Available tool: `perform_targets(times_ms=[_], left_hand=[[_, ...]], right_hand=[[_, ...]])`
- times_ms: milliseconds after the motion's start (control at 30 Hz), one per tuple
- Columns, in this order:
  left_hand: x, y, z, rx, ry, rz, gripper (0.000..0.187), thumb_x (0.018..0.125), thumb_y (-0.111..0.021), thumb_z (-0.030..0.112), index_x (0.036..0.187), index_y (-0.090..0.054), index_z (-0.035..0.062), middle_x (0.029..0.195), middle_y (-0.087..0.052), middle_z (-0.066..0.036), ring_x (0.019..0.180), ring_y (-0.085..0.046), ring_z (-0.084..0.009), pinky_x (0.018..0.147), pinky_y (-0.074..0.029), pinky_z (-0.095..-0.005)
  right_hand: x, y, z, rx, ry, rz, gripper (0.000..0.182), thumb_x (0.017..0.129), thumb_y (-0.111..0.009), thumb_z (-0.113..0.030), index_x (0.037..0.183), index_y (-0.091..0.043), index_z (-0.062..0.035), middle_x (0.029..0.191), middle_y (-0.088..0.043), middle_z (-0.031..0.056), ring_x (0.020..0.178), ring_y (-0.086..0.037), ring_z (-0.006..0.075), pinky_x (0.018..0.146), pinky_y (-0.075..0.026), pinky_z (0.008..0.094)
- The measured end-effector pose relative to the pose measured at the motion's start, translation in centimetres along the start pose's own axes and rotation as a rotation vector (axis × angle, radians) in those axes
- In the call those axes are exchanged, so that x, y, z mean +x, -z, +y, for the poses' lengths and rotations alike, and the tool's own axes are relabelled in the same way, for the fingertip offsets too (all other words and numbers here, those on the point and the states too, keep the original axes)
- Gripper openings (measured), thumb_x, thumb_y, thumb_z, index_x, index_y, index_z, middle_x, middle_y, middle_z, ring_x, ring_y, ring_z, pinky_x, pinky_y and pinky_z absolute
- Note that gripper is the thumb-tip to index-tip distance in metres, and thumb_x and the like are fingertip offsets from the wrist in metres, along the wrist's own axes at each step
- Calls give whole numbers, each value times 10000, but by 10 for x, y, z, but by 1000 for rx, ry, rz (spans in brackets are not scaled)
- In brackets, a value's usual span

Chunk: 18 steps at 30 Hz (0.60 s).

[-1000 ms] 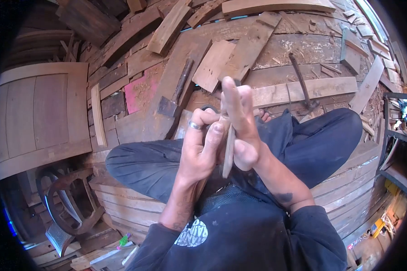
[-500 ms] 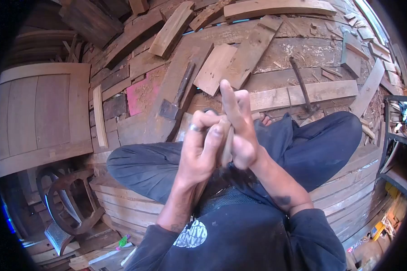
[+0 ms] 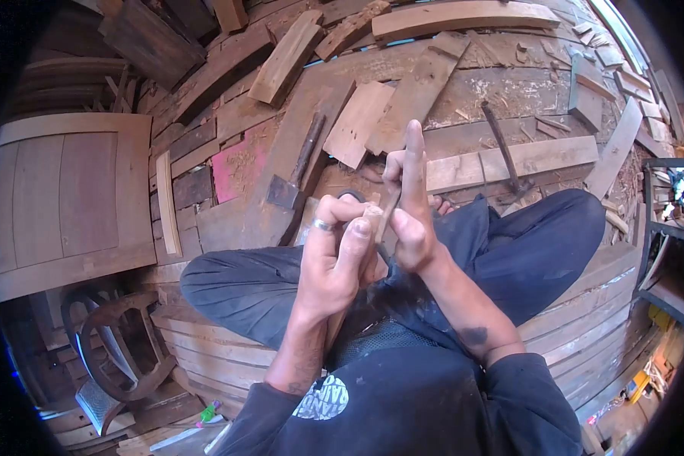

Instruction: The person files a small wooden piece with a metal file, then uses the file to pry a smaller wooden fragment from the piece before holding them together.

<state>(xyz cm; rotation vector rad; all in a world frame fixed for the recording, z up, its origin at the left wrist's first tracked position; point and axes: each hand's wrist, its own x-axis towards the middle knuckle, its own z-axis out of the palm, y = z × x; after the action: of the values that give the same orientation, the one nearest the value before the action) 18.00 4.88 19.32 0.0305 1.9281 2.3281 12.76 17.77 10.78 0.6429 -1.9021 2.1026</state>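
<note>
My left hand, with a ring on one finger, is closed around a narrow wooden piece whose pale, rough end shows above the thumb. The lower part of that piece runs down behind my wrist. Just to the right, my right hand has its index finger pointing up and the other fingers bent. Between its thumb and fingers sits a thin, flat, brownish piece, possibly sandpaper; its kind cannot be made out. Both hands are above my lap, close together.
A hammer lies on a plank ahead to the left. Another long-handled tool rests across a board. Loose boards, wood chips and shavings cover the floor. A panelled wooden door and a curved wooden frame stand at left.
My right hand has shifted slightly right and up, opening a small gap from the left hand. The wooden piece's pale end now shows. My left hand keeps its grip.
</note>
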Motion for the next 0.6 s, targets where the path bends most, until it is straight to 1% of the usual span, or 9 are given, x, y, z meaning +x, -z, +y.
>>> perform_targets(times_ms=[100,200,233,267,400,433,467,533,600], left_hand=[[3,7,-22,174,-158,-31,123,1090,-522,149,1097,-508,27,882,-513,-43,656,-485,-70,574,-407,-235],[-6,-6,16,33,67,29,128,1090,-521,149,1090,-525,20,887,-514,-37,734,-474,-82,662,-410,-245],[-10,-3,14,-56,46,23,130,1090,-523,150,1095,-530,20,896,-524,-43,755,-484,-85,673,-412,-244],[-10,-2,8,13,18,9,125,1090,-522,148,1099,-523,23,901,-526,-46,722,-490,-79,638,-415,-239],[4,8,-23,187,-198,-27,116,1089,-519,138,1112,-501,26,890,-530,-47,606,-511,-58,512,-418,-215],[0,-1,-3,103,-100,-7,116,1089,-521,136,1111,-504,23,886,-528,-45,614,-514,-58,519,-422,-216],[-6,-7,9,15,3,20,117,1088,-523,135,1110,-508,21,881,-527,-43,621,-517,-58,526,-426,-216],[-6,-3,10,1,-23,-18,119,1090,-522,138,1111,-503,23,879,-527,-47,610,-519,-62,525,-424,-215],[-2,1,-6,128,-29,-17,117,1091,-523,136,1114,-493,24,881,-527,-47,592,-512,-63,523,-419,-215]], right_hand=[[3,-5,-15,-9,106,-1,1122,813,-462,-564,1644,-9,38,1199,-352,110,924,-346,216,862,-345,358],[-2,-4,-10,-31,45,14,1079,749,-477,-446,1612,-129,101,1443,-388,212,940,-392,282,860,-381,407],[-2,-4,-11,-12,-6,23,1071,736,-479,-418,1605,-152,114,1488,-399,232,939,-400,294,855,-389,416],[-1,-3,-12,8,-56,33,1063,723,-482,-390,1598,-175,127,1532,-410,252,938,-407,307,850,-397,426],[3,-1,-22,-42,151,-33,1095,750,-506,-437,1619,-96,88,1404,-384,190,935,-379,267,857,-383,398],[3,3,-14,-99,134,-42,1109,799,-520,-488,1638,-31,48,1268,-370,125,939,-355,224,863,-362,370],[1,1,-10,-90,91,-14,1096,774,-512,-463,1629,-79,68,1346,-392,164,933,-374,252,860,-373,390],[2,-2,-6,-68,5,45,1077,723,-495,-412,1611,-176,107,1502,-435,241,921,-412,307,855,-396,430],[-5,-6,-12,-101,74,25,1064,732,-487,-411,1615,-180,97,1427,-473,232,921,-414,307,863,-392,430]])
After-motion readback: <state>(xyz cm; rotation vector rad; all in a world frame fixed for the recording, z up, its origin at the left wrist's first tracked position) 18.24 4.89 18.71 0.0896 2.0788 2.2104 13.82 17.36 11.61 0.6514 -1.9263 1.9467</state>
